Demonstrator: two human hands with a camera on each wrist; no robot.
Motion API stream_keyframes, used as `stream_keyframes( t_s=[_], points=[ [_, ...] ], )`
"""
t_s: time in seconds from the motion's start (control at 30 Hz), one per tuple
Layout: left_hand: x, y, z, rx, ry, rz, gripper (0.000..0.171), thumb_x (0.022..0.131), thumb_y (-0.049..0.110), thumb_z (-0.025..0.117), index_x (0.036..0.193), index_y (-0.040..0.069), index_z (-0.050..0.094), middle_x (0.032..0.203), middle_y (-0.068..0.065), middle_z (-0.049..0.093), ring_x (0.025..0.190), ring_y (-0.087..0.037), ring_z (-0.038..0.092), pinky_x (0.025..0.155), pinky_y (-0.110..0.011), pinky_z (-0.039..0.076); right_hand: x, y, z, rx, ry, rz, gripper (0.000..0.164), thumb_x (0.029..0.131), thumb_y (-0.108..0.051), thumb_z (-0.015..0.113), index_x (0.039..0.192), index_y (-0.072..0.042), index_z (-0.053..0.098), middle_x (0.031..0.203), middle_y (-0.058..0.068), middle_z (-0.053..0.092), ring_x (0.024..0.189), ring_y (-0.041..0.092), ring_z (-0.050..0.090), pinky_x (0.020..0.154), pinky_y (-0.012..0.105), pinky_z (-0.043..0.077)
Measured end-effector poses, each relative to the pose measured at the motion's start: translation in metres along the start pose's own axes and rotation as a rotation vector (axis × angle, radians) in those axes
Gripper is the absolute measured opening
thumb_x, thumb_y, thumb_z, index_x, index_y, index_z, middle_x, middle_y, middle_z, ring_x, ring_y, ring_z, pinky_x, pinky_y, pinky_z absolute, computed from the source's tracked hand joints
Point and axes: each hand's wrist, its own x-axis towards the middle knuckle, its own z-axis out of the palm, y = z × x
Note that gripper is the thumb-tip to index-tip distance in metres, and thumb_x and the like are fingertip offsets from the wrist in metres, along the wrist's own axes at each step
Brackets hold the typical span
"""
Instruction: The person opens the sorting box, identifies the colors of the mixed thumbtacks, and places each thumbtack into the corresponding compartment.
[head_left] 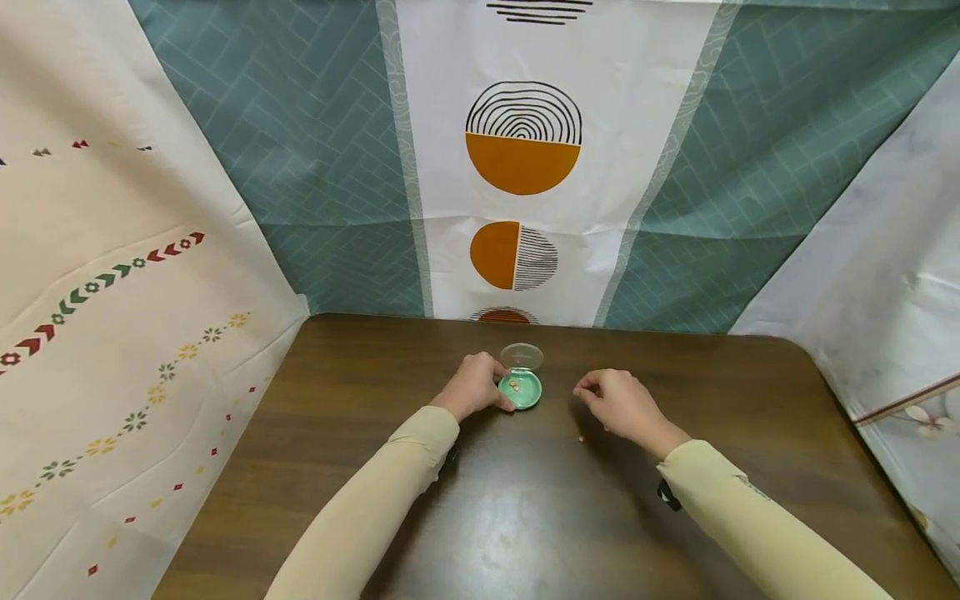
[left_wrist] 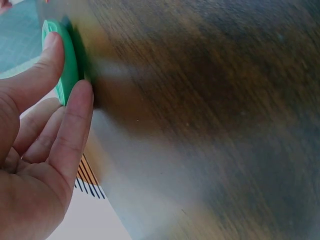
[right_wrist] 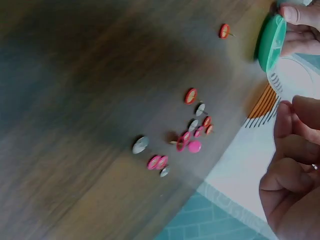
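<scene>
A small round green case point(head_left: 521, 403) stands on the table, its clear lid point(head_left: 522, 356) raised at the back. Several orange thumbtacks point(head_left: 513, 384) lie inside. My left hand point(head_left: 474, 386) grips the case from its left side, thumb on the near rim and fingers behind. To the right of the case, my right hand point(head_left: 618, 404) is over the table with thumb and index fingertips pinched on a tiny reddish thumbtack, mostly hidden by the fingers. In the right wrist view, loose pink thumbtacks point(right_wrist: 194, 146), silver thumbtacks point(right_wrist: 141, 145) and red thumbtacks point(right_wrist: 190, 96) are scattered near that hand.
The brown wooden table point(head_left: 495, 517) ends at a patterned cloth point(head_left: 337, 167) hanging behind it. More cloth hangs at the left and right sides. A single red thumbtack point(right_wrist: 224, 31) lies apart from the others, nearer the case.
</scene>
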Motion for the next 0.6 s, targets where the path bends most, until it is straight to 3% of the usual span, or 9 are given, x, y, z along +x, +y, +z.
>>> stream_keyframes(
  t_s=[0.17,0.43,0.6],
  points=[
    [0.0,-0.001,-0.002,0.014,-0.003,0.0,0.062,0.056,0.031,0.088,0.111,0.01,0.068,0.105,0.001,0.065,0.095,-0.012,0.055,0.075,-0.021,0.043,-0.011,0.003,0.001,-0.104,-0.045,-0.005,0.012,0.089,-0.028,0.063,0.084,-0.02,0.069,0.078,-0.011,0.061,0.061,0.008,0.049,0.055,0.03,0.04],
    [0.001,-0.001,-0.002,0.014,-0.001,-0.007,0.061,0.056,0.03,0.088,0.11,0.01,0.068,0.105,0.001,0.065,0.096,-0.012,0.055,0.077,-0.021,0.043,-0.022,-0.002,0.006,-0.179,-0.151,0.068,0.026,0.084,-0.036,0.067,0.062,-0.024,0.062,0.055,-0.009,0.048,0.05,0.01,0.043,0.047,0.03,0.035],
    [0.001,-0.001,0.0,0.015,-0.009,-0.008,0.062,0.056,0.032,0.088,0.111,0.011,0.068,0.105,0.002,0.065,0.095,-0.01,0.055,0.075,-0.021,0.043,-0.025,-0.004,0.01,-0.226,-0.175,0.12,0.026,0.083,-0.037,0.067,0.061,-0.024,0.062,0.055,-0.008,0.049,0.052,0.012,0.045,0.048,0.032,0.036]
  ],
)
